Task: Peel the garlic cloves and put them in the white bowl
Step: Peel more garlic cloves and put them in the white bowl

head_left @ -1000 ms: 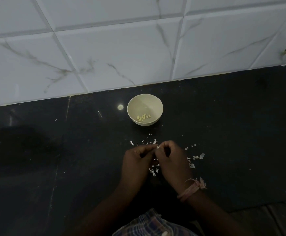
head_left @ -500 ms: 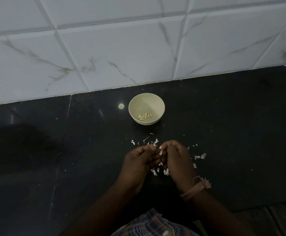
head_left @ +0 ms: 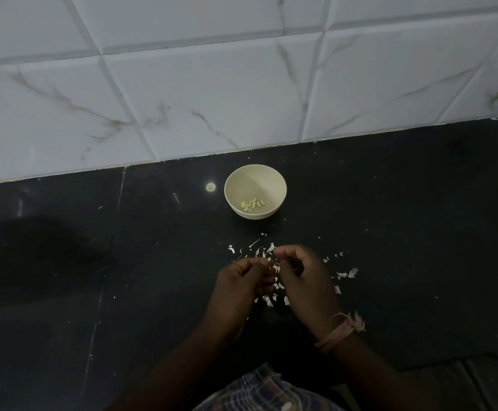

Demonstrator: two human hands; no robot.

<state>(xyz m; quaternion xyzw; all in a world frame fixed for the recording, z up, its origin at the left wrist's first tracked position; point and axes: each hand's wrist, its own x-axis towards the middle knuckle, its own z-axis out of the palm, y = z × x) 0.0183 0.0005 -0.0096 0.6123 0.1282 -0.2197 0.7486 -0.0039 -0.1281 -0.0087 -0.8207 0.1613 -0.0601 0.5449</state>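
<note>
Garlic clove (head_left: 276, 266) pinched between left hand (head_left: 243, 287) and right hand (head_left: 304, 280) (fingers curled), white bowl (head_left: 255, 173) just beyond

Low in the frame's centre, the left hand (head_left: 240, 287) and right hand (head_left: 305, 281) are curling together over scattered garlic skins (head_left: 271, 299). Above them, the white bowl (head_left: 255, 180) is holding peeled garlic cloves (head_left: 253, 203).

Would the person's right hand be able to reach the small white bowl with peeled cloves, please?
Probably yes. The small white bowl sits just beyond the right hand on the black countertop, and only scattered papery garlic skins lie around the hands, nothing standing between them and the bowl.
</note>
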